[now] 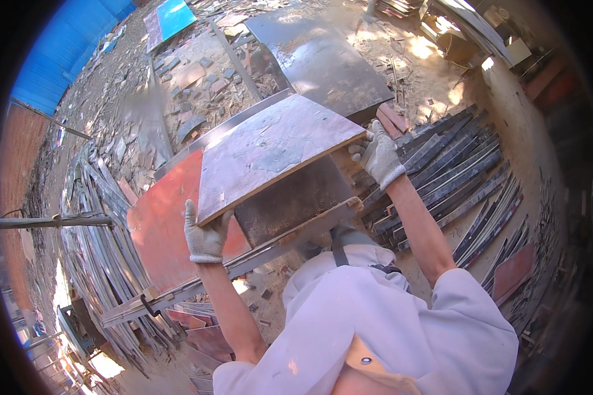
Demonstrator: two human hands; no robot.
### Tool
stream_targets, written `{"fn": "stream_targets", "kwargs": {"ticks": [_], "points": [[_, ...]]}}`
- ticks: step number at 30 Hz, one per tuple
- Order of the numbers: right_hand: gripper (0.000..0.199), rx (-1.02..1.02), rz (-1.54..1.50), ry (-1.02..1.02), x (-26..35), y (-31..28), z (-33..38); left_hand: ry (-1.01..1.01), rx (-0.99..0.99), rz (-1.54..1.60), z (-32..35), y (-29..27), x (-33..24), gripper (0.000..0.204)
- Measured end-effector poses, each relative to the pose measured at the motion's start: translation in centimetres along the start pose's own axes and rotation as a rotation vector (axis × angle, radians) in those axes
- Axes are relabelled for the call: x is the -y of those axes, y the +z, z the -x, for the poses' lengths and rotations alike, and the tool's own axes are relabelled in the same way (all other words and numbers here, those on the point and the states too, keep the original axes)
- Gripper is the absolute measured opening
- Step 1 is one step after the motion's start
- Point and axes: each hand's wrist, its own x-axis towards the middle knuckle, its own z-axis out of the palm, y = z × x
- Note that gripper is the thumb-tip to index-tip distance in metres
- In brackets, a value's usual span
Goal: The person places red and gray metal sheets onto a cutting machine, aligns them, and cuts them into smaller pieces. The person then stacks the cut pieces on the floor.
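Spanning the space between two gloved hands in the head view, a mottled board (277,150) lies over the bench with its long axis running from near left to far right, its near edge raised above a dark panel (290,205). The left hand (206,235) grips its near left corner, thumb upright beside the edge; the right hand (379,158) has its fingers bent around the right end. A red panel (168,214) sits at left, partly covered by the board. The near rail (244,262) stands between person and board. Just beyond lies a dark sheet (323,62); strips (454,171) crowd the right, and more poles (99,220) the left.
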Motion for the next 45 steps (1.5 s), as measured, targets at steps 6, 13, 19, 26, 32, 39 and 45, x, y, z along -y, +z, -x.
{"fn": "stream_targets", "kwargs": {"ticks": [6,13,19,26,32,39,45], "points": [[0.056,0.138,0.131,-0.005,-5.0,4.2,3.2,0.041,-0.073,-0.015,-0.4,-1.0,0.4,0.041],[0.04,-0.089,0.596,-0.086,-7.8,12.5,4.6,0.13,-0.149,0.012,0.1,-2.9,-0.8,0.042],[0.05,0.058,1.103,-0.493,-10.7,20.4,6.8,-0.157,0.038,0.311,4.1,-8.1,-4.6,0.049],[0.04,0.085,1.062,-0.545,-8.9,21.6,6.5,-0.103,0.113,0.326,3.5,-5.6,-2.3,0.06],[0.042,0.032,1.062,-0.497,-8.5,21.1,6.9,-0.098,0.102,0.32,3.6,-5.5,-2.4,0.056],[0.034,-0.153,0.434,-0.143,-9.3,14.2,4.8,-0.112,0.028,0.083,2.2,-3.3,1.7,0.043],[0.018,-0.22,0.15,-0.048,-6.9,3.3,4.9,0.144,-0.098,-0.464,3.6,7.0,8.7,0.042]]}}
